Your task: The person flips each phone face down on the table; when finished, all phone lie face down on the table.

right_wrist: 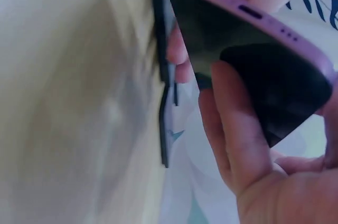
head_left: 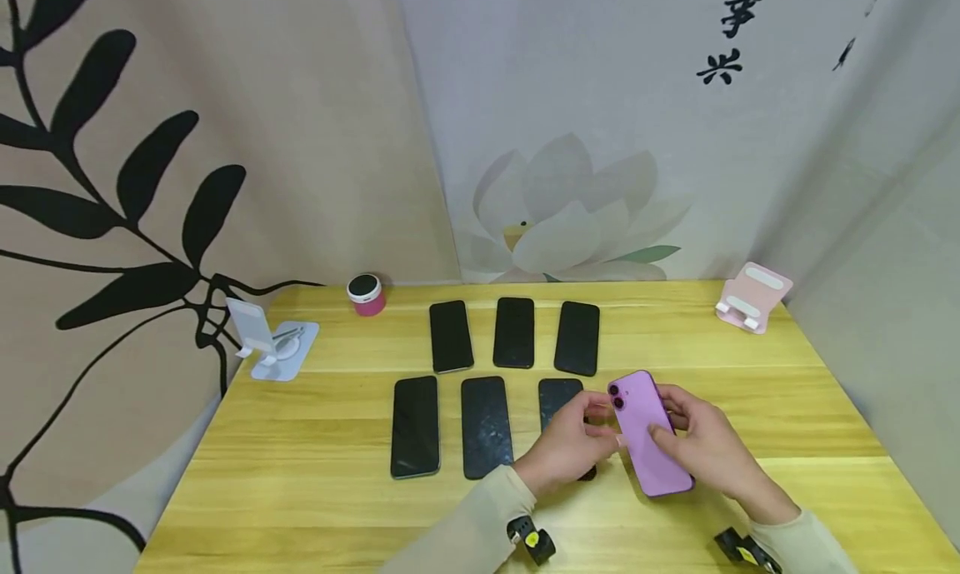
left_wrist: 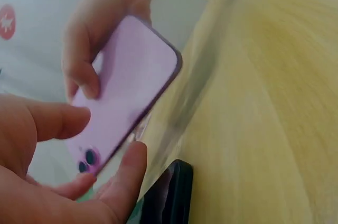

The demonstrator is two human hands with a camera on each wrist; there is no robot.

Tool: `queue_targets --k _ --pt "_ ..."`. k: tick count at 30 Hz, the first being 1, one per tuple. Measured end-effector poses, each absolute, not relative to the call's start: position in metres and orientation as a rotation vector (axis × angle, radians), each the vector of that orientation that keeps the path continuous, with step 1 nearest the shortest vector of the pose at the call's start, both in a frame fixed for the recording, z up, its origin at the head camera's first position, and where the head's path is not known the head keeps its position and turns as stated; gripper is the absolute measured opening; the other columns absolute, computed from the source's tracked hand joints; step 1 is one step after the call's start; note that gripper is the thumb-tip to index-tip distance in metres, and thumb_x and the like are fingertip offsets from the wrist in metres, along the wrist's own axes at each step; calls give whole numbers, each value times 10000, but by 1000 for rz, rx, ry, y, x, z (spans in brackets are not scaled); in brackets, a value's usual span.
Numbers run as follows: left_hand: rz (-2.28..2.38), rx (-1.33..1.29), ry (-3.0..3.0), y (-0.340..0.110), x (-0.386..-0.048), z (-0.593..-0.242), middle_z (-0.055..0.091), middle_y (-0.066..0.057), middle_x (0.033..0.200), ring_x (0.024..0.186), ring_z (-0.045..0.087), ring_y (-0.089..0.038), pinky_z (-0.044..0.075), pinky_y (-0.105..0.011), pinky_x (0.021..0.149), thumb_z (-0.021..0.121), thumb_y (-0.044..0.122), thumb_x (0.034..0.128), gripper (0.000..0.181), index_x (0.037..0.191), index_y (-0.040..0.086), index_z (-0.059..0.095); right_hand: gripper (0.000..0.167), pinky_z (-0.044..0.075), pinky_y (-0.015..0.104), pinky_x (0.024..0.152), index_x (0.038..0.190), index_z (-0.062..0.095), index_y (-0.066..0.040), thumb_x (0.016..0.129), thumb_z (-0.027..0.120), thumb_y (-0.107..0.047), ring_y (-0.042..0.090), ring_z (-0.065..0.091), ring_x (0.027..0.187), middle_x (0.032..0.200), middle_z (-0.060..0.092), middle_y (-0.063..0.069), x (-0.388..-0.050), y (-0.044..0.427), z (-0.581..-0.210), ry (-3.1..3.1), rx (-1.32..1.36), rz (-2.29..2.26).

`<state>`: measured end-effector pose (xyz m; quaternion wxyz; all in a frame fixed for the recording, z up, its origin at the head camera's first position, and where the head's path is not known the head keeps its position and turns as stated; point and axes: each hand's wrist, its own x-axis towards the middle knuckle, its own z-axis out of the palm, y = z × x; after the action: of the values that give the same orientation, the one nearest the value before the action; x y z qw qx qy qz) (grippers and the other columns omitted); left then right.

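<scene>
A pink-purple phone (head_left: 651, 441) is held above the table by the right hand (head_left: 708, 445), its back with two camera lenses facing up. In the right wrist view the right hand's fingers (right_wrist: 232, 113) lie against the dark screen (right_wrist: 211, 28), and the phone's port edge shows. The left hand (head_left: 566, 441) is at the phone's left edge; in the left wrist view its thumb and fingers (left_wrist: 63, 121) are spread near the camera end, and whether they touch is hard to tell. Beneath the left hand lies a dark phone (head_left: 558, 393), partly hidden.
Several dark phones lie in two rows, among them one at the left (head_left: 415, 428) and one at the back (head_left: 513, 332). A white stand (head_left: 277, 349) and a pink-white jar (head_left: 367, 295) are at the back left, a pink stand (head_left: 753, 297) at the back right.
</scene>
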<state>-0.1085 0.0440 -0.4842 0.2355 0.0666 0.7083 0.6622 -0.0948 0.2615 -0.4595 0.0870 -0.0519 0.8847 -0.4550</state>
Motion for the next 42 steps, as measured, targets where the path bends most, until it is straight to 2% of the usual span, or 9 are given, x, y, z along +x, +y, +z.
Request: queue_targets --k 3,6,12,15,24,29,31,37,42 --pt "1930 81 1760 45 -111 -485 625 -93 1261 954 709 -180 646 -349 807 764 23 943 470 1365 98 569 545 655 356 776 1478 514 62 981 704 -56 438 710 1175 1316 684 286 -93 258 -453 2678 -176 -1357" --pt "1975 13 1658 48 -111 -487 620 -88 1162 865 722 -205 659 -343 744 736 -21 956 411 1309 103 569 516 650 346 779 1451 542 54 975 717 -44 410 727 1144 1276 710 255 -90 254 -450 2710 -213 -1368" --pt "1952 12 1729 48 -114 -487 616 -80 1063 788 687 -191 638 -286 651 726 -27 958 370 1278 109 598 465 598 258 698 1384 595 31 957 756 -56 214 745 963 1082 732 124 -92 250 -452 2728 -150 -1386" --pt "1916 34 1773 45 -116 -485 623 -73 1073 786 688 -174 643 -291 665 726 -5 969 368 1310 86 623 449 589 249 660 1355 611 29 947 770 -68 144 715 871 1009 701 99 -95 252 -458 2731 -87 -1370" --pt "1869 34 1815 41 -117 -483 647 -61 1110 828 713 -184 648 -297 690 727 36 985 481 1447 37 593 447 608 242 659 1329 624 58 941 786 -96 191 728 862 938 658 101 -105 257 -476 2733 -16 -1351" --pt "1839 38 1899 42 -118 -482 689 -58 1175 915 717 -171 655 -328 752 725 61 990 445 1425 36 633 493 537 237 595 1328 647 52 935 813 -196 138 636 736 866 697 47 -111 261 -480 2789 3 -1203" --pt "1820 60 1939 42 -119 -482 702 -51 1193 926 716 -162 655 -341 778 723 72 992 425 1409 34 652 521 526 244 579 1340 645 52 938 814 -233 135 620 713 868 714 45 -113 263 -480 2799 -4 -1153" --pt "1753 126 2001 40 -117 -481 721 -54 1220 888 726 -155 653 -336 790 725 106 993 411 1393 30 669 605 611 271 578 1391 583 116 953 802 -239 152 693 747 964 733 117 -119 264 -481 2721 -8 -1156" --pt "1689 159 2033 40 -117 -480 716 -105 1356 1021 745 -143 653 -330 809 728 151 1001 467 1436 14 630 578 618 292 568 1378 572 141 950 795 -175 162 696 712 951 723 117 -121 264 -484 2658 27 -1175"
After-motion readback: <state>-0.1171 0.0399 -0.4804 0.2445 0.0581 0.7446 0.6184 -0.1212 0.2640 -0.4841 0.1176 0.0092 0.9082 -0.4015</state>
